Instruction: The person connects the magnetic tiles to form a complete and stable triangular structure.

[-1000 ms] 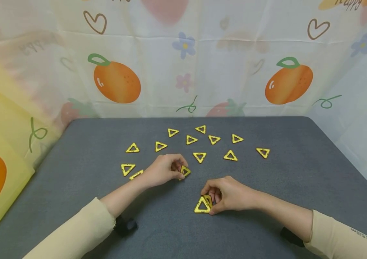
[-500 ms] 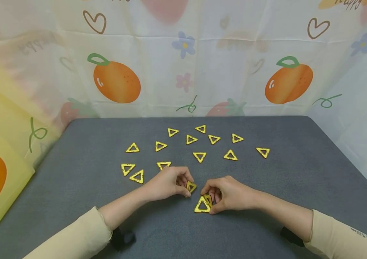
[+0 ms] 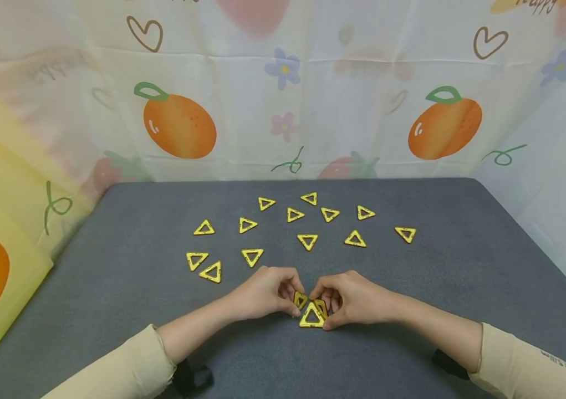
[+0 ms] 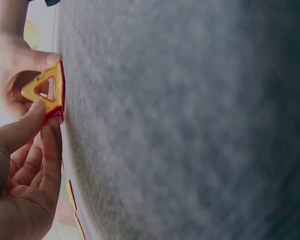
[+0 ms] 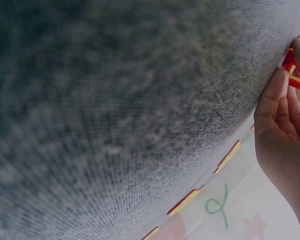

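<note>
In the head view my left hand [image 3: 270,295] pinches a yellow triangular magnetic tile [image 3: 304,300] between thumb and fingers. Just to its right, my right hand [image 3: 360,299] holds two more such tiles standing on edge: a front tile [image 3: 312,325] facing me and a side tile [image 3: 321,305] leaning behind it. The left hand's tile is right at the left slope of the front tile. Seen from the left wrist, the yellow front tile [image 4: 58,90] stands upright with red edges, the left thumb overlapping its corner. A red tile face [image 5: 294,82] shows by the right fingers in the right wrist view.
Several flat yellow triangular tiles lie spread over the grey table [image 3: 412,354] beyond the hands. The nearest are a tile [image 3: 252,253] and a tile [image 3: 219,272] left of centre. A fruit-print curtain [image 3: 312,111] hangs behind the table.
My left hand has brought its magnetic tile toward me and to the right, up to the pair of tiles. The right hand has stayed in place, holding them.
</note>
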`<state>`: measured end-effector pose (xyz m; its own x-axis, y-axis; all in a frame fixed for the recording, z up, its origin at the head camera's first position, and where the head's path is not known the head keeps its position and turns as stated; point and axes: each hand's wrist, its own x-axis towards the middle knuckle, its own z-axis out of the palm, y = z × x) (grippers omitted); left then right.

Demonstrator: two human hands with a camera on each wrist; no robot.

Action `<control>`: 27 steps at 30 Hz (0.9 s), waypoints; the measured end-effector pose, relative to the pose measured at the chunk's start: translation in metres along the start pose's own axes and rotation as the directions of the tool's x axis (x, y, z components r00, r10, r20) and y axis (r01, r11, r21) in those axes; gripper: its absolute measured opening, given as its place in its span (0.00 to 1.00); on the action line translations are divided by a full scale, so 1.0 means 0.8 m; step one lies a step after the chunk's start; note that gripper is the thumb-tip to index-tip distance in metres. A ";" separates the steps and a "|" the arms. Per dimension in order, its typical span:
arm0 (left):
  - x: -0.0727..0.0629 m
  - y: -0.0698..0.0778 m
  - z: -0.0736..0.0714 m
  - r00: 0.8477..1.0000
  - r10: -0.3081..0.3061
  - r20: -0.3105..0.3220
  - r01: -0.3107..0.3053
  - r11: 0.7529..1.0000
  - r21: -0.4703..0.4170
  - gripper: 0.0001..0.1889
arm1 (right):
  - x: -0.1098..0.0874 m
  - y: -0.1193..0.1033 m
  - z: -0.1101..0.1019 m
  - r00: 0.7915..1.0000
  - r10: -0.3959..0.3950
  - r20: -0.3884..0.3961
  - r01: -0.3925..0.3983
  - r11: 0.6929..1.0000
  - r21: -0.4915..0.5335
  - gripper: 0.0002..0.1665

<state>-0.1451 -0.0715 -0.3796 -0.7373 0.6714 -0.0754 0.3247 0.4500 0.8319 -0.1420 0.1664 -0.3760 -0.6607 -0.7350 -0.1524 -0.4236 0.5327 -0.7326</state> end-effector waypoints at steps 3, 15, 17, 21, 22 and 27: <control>0.000 0.001 0.002 1.000 0.004 0.000 -0.004 1.000 0.006 0.12 | 0.000 0.000 0.000 1.000 -0.002 -0.002 0.002 1.000 -0.004 0.22; 0.000 0.004 0.007 1.000 0.004 -0.003 -0.004 1.000 0.024 0.13 | 0.000 0.000 0.001 1.000 -0.005 -0.004 0.005 1.000 -0.005 0.22; 0.000 0.003 0.007 1.000 0.009 -0.002 -0.009 1.000 0.027 0.13 | 0.000 0.000 0.001 1.000 -0.010 -0.007 0.010 1.000 -0.011 0.22; 0.000 0.003 0.009 1.000 0.011 -0.003 -0.011 1.000 0.027 0.13 | 0.001 0.001 0.001 1.000 -0.015 -0.012 0.015 1.000 -0.022 0.22; 0.000 0.002 0.009 1.000 0.011 -0.006 -0.011 1.000 0.029 0.13 | 0.001 0.001 0.001 1.000 -0.016 -0.013 0.016 1.000 -0.024 0.22; 0.001 0.003 0.010 0.999 0.030 -0.029 -0.028 0.998 0.055 0.14 | 0.001 0.001 0.001 1.000 -0.016 -0.017 0.015 1.000 -0.026 0.21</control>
<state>-0.1401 -0.0655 -0.3822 -0.7438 0.6675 -0.0346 0.3776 0.4623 0.8023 -0.1422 0.1660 -0.3776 -0.6644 -0.7361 -0.1295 -0.4495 0.5320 -0.7176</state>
